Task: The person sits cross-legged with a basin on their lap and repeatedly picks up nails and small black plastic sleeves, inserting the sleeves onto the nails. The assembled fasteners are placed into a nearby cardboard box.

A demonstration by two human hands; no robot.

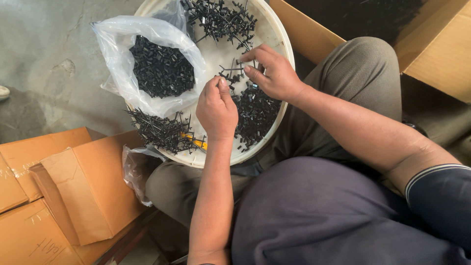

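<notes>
A seated person's left hand pinches a small black plastic part above a white tray while the right hand, fingers loosely curled, picks at a black plastic sprue.

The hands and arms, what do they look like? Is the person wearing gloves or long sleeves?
No gloves: the left hand and right hand are bare, and so are both forearms. The right arm has a short dark navy sleeve with a thin pale stripe at its edge. No rings or watch show.

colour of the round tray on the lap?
White or off-white round tray, piled with small black parts; head view.
</notes>
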